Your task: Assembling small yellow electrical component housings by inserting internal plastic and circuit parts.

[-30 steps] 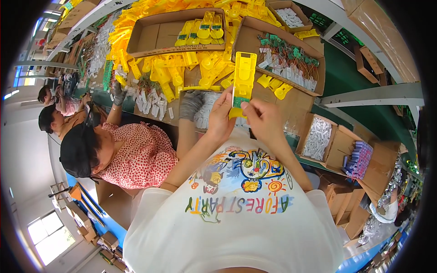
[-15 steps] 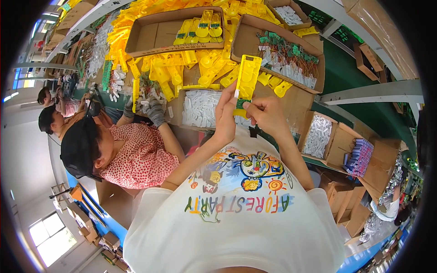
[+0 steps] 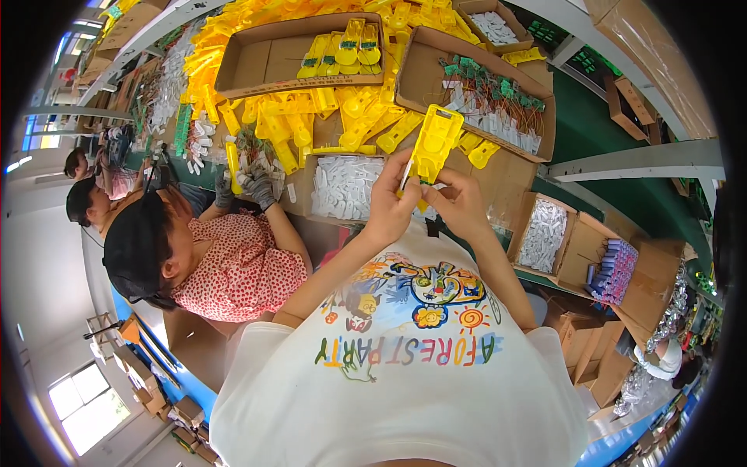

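Observation:
A yellow plastic housing (image 3: 437,138) is held up in front of my chest, its far end tilted to the right. My left hand (image 3: 391,206) is closed on the left side of its near end, and a thin white piece shows by the fingers. From the right, my right hand (image 3: 462,205) grips the same end, thumb and fingers pinched close to the left thumb. The fingers mostly hide a small green circuit board there. Just left of my left hand, a carton (image 3: 310,173) holds many small white plastic parts.
Beyond lie a heap of yellow housings (image 3: 284,124), a carton with assembled housings (image 3: 257,58) and a carton of wired green boards (image 3: 420,66). Cartons of white parts (image 3: 574,233) and purple cylinders (image 3: 615,268) stand right. A gloved co-worker (image 3: 241,268) sits close at left, handling a yellow piece.
The housing has come slightly nearer and tipped to the right. My fingers have closed in around its near end, covering most of the green board that showed before.

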`<action>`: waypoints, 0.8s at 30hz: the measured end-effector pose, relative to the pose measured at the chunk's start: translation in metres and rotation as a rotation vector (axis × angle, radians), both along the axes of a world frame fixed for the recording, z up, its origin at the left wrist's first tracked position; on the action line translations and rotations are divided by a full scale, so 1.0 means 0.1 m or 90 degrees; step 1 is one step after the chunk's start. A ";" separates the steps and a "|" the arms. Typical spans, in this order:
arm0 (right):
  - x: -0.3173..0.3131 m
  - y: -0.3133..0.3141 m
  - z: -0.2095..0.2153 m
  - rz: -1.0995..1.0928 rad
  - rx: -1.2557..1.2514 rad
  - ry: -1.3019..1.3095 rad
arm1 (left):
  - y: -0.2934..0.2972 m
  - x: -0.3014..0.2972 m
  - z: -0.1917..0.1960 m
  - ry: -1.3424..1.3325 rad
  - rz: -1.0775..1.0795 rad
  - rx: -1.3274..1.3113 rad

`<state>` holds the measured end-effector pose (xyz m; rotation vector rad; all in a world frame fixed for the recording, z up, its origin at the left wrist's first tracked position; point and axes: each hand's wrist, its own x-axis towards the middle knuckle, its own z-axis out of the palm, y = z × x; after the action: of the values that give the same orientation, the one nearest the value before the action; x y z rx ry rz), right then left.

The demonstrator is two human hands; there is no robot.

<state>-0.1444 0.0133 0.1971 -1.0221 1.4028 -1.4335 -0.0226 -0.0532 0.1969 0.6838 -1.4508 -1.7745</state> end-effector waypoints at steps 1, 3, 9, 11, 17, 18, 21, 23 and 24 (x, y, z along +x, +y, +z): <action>0.01 0.01 0.00 -0.014 0.011 0.004 | -0.01 0.00 0.05 -0.006 -0.010 0.028; 0.03 0.01 0.01 -0.017 -0.013 0.000 | -0.01 0.01 0.07 -0.012 -0.019 0.056; 0.00 0.03 0.01 -0.007 0.038 -0.072 | -0.02 0.01 -0.05 0.025 -0.011 0.090; 0.01 0.05 0.02 -0.008 0.046 -0.092 | -0.02 0.02 -0.01 0.036 -0.049 0.143; 0.06 0.06 0.16 -0.010 0.039 0.031 | 0.02 0.03 0.07 0.050 -0.059 0.094; 0.08 0.06 0.23 -0.027 0.023 0.089 | 0.03 0.04 0.05 0.050 -0.058 0.094; 0.09 0.10 0.29 -0.031 0.019 0.136 | 0.04 0.07 -0.02 -0.011 -0.066 0.041; 0.07 0.11 0.31 -0.019 0.031 0.127 | 0.07 0.06 -0.01 0.033 -0.058 0.046; 0.05 0.10 0.32 -0.004 0.049 0.107 | 0.07 0.06 0.00 0.033 -0.059 0.047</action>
<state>-0.1396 0.0236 0.2289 -1.1103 1.5714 -1.3120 -0.0168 -0.0458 0.1968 0.6119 -1.4080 -1.9114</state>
